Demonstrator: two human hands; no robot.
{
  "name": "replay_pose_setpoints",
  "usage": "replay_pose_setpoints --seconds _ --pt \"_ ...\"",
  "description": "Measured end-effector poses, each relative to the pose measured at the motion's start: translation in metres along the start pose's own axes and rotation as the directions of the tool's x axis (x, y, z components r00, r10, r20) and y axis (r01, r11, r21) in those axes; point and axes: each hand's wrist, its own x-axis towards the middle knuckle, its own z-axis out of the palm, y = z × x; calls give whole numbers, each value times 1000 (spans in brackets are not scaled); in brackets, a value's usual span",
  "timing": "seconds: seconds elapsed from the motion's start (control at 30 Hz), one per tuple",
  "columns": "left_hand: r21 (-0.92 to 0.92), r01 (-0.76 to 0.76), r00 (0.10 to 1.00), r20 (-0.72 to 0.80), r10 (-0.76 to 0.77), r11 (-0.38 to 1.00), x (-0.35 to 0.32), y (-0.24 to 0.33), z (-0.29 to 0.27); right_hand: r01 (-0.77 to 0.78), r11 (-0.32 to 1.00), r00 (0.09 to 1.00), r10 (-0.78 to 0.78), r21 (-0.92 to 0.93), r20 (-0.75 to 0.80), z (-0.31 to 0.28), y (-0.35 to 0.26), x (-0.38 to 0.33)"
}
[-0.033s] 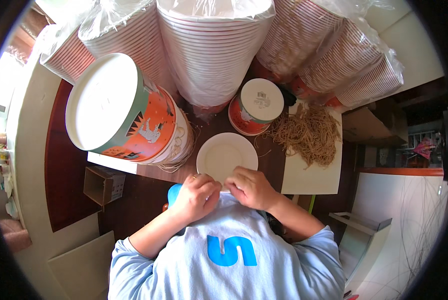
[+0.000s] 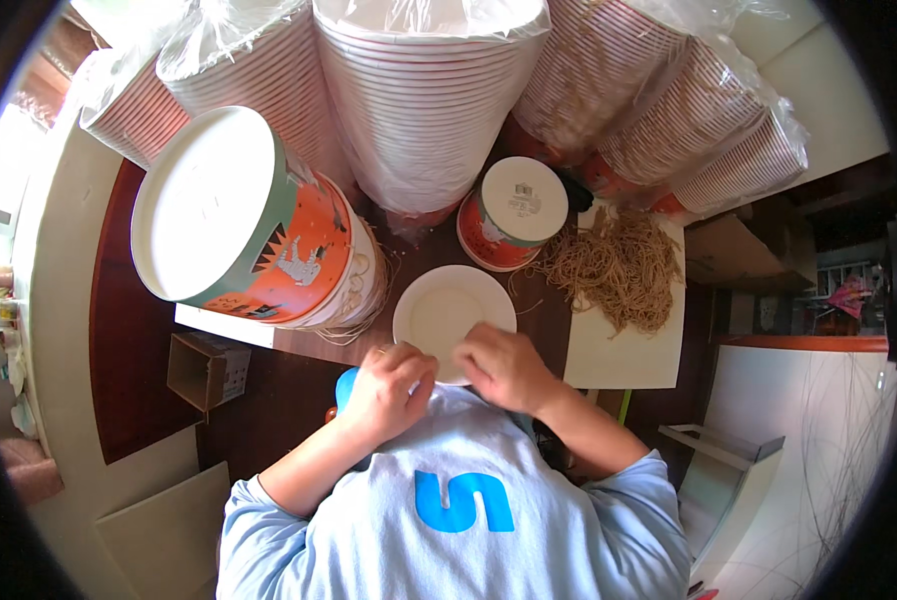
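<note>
A white paper bowl point(image 2: 432, 305) stands open side up on the brown table, right in front of me. At its near left rim, my left hand point(image 2: 395, 388) is closed, fingertips pinched together. My right hand point(image 2: 506, 367) is closed too, over the near right part of the bowl, its fingertips slightly blurred. A small gap separates the two hands. Whatever the fingers may be pinching is too small or hidden to make out. Beyond the bowl an orange and green paper tub point(image 2: 502, 225) rests upside down, its pale base on top.
A tangled heap of brown twine point(image 2: 619, 268) lies on a white board point(image 2: 624, 362) at the right. A large orange bucket point(image 2: 299, 255) with cord loops stands at the left. Plastic-wrapped stacks of paper tubs point(image 2: 424, 105) line the back. Lower left sits a cardboard box point(image 2: 209, 370).
My right hand has shifted slightly up and away from me over the bowl. My left hand has moved a little to the left, widening the gap between them.
</note>
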Motion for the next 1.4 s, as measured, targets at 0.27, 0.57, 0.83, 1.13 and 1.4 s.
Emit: replay_pose_setpoints --seconds 0.27,0.57,0.83,1.13,1.4 --pt "217 372 927 -28 -375 903 -5 -41 15 11 929 1000 -9 -370 6 -4 84 46" --pt "-576 548 786 106 -610 607 2 -71 28 -342 791 932 354 -507 -75 -10 60 20" --pt "-486 508 828 47 -559 711 5 -89 48 -434 766 897 419 -474 -143 4 37 -17" --pt "-332 579 814 282 -508 744 26 -95 39 -294 911 955 265 -288 -137 -3 58 -5" --pt "-536 564 823 299 -483 628 45 -94 40 -321 893 946 314 -314 -74 -4 56 9"
